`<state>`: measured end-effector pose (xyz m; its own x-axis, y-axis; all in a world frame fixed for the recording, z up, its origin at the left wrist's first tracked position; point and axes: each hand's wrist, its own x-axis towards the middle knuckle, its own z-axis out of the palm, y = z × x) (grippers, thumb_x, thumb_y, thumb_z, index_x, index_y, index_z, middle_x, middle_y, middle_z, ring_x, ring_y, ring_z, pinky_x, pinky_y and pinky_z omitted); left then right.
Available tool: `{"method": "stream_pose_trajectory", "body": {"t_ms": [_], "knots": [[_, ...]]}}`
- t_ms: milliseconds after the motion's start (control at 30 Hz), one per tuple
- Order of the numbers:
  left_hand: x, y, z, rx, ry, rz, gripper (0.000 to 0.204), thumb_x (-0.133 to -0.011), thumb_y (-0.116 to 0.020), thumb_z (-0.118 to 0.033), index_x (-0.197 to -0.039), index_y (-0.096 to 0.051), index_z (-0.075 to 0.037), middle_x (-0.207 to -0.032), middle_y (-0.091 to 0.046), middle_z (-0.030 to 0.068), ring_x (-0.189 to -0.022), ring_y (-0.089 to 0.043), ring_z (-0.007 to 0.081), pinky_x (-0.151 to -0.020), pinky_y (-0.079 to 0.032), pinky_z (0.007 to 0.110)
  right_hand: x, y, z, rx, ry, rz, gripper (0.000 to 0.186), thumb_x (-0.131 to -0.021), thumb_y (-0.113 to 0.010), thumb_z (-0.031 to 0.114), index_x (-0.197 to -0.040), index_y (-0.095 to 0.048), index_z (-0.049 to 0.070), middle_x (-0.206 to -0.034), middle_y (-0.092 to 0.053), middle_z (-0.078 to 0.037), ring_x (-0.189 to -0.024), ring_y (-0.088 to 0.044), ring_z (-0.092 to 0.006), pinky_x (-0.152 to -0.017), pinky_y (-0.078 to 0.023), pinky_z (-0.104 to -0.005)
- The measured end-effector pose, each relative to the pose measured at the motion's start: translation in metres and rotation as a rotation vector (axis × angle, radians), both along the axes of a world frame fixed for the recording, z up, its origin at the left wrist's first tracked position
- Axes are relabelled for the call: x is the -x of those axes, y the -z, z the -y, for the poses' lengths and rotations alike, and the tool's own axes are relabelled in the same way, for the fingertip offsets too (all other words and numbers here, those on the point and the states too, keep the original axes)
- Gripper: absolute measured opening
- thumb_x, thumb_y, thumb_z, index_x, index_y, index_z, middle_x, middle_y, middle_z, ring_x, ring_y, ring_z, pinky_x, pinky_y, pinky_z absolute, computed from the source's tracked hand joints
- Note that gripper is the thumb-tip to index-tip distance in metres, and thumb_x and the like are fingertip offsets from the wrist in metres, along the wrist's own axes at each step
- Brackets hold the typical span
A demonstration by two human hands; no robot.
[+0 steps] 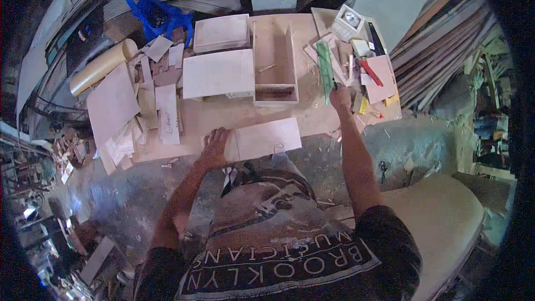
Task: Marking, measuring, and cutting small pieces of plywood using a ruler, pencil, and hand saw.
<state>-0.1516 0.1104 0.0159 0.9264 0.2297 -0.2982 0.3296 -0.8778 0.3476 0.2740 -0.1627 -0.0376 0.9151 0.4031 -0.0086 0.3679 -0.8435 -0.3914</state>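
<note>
My left hand lies on the left end of a pale rectangular board, its fingers apart. The board sits along the near edge of the wooden worktable, with a thin curved mark near its front edge. Farther right, my right hand is closed beside the lower end of a green see-through ruler. Something small and dark shows at its fingertips, too small to name. Red-handled pliers or a similar tool lie just beyond that hand.
An open wooden box frame stands mid-table, beside pale panels. Wood offcuts and a yellowish roll crowd the left side. A blue bag lies at the back. A small white box-shaped object stands back right. Long strips lean beyond.
</note>
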Motion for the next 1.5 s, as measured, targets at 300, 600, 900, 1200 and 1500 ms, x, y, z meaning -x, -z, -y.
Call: {"method": "stream_pose_trajectory", "body": {"t_ms": [300,600,900,1200,1500], "knots": [[-0.064,-0.025,0.042,0.294,-0.031,-0.101,0.102,-0.053,-0.086,-0.040,-0.137,-0.039,-0.007,-0.141,-0.033,0.0198,-0.135,-0.027,0.0402,-0.110,-0.024,0.057,0.051,-0.087,0.004,0.122,-0.382,0.109,0.058,-0.074,-0.069,0.027,-0.128,-0.054,0.011,-0.137,-0.051,-0.012,-0.122,-0.050,-0.0342,-0.100,-0.038,-0.0543],[-0.117,-0.016,0.040,0.464,0.057,-0.093,0.087,-0.058,-0.084,-0.040,-0.130,-0.047,-0.007,-0.135,-0.044,0.0195,-0.129,-0.037,0.0401,-0.106,-0.032,0.053,0.126,-0.084,0.061,0.058,-0.712,-0.033,0.037,-0.082,-0.062,0.018,-0.119,-0.062,0.015,-0.127,-0.059,-0.005,-0.119,-0.052,-0.0276,-0.098,-0.039,-0.0486],[-0.079,0.025,0.037,0.462,-0.344,0.460,0.037,-0.079,-0.070,-0.014,-0.113,-0.063,0.000,-0.108,-0.067,0.0193,-0.097,-0.066,0.0309,-0.087,-0.053,0.038,0.089,-0.105,0.059,-0.113,-0.675,0.127,0.019,-0.084,-0.063,0.015,-0.101,-0.067,0.007,-0.099,-0.068,-0.011,-0.094,-0.062,-0.0309,-0.080,-0.047,-0.0443],[-0.106,-0.008,0.061,0.564,-0.798,0.569,0.032,-0.084,-0.065,-0.008,-0.114,-0.064,0.003,-0.106,-0.068,0.0206,-0.094,-0.068,0.0264,-0.084,-0.054,0.034,0.075,-0.101,0.055,-0.113,-0.588,-0.020,0.015,-0.085,-0.061,0.013,-0.097,-0.067,0.005,-0.095,-0.068,-0.014,-0.095,-0.063,-0.0326,-0.086,-0.048,-0.0435],[-0.126,-0.002,0.071,0.603,-0.981,0.558,0.023,-0.085,-0.065,-0.011,-0.103,-0.068,0.003,-0.092,-0.071,0.0156,-0.082,-0.068,0.0195,-0.076,-0.052,0.031,0.061,-0.115,0.056,-0.066,-0.556,-0.158,0.020,-0.086,-0.061,0.012,-0.104,-0.065,0.003,-0.102,-0.067,-0.016,-0.099,-0.061,-0.0359,-0.086,-0.048,-0.0441]]}}
